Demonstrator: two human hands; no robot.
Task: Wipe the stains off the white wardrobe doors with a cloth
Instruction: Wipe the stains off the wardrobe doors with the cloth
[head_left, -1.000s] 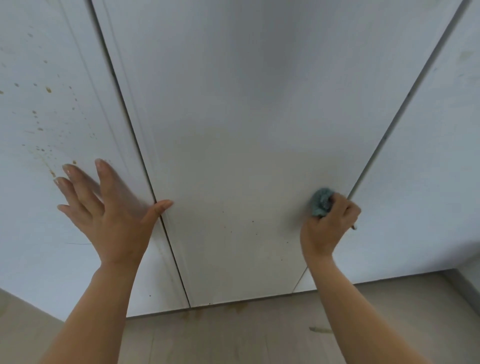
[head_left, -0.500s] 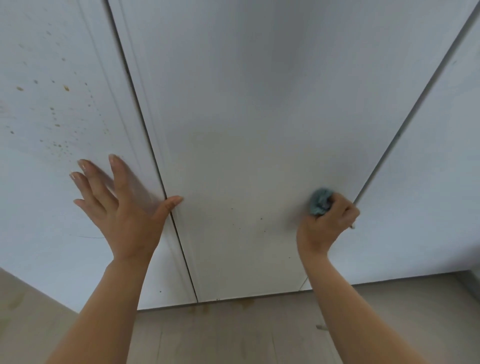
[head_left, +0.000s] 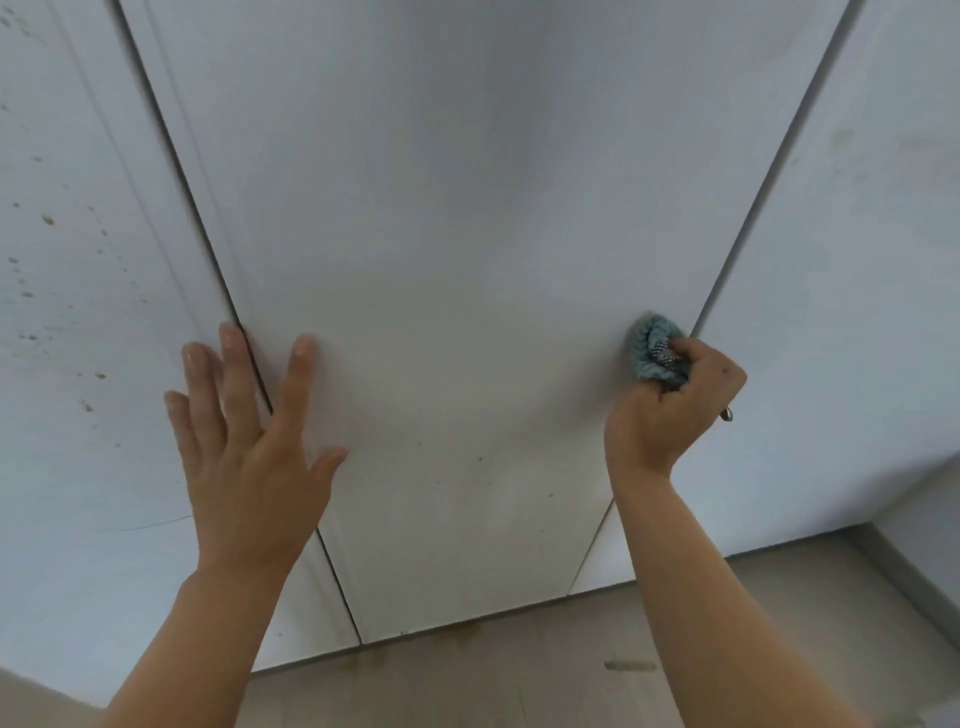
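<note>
Left hand (head_left: 249, 441) lies flat on the wardrobe, fingers straight and spread, straddling the gap between left door (head_left: 78, 467) and middle door (head_left: 467, 234) — probably bracing the panels against the rubbing. Right hand (head_left: 675, 410) is curled tight round a bunched blue-green cloth (head_left: 654, 348), pressed to the middle door near its right edge, presumably to concentrate pressure. Brown stains (head_left: 48, 220) speckle the left door; fainter specks sit lower on the middle one. Small metal object (head_left: 727, 414) beside the right knuckles — knob or ring, cannot tell. Door tops are cut off.
</note>
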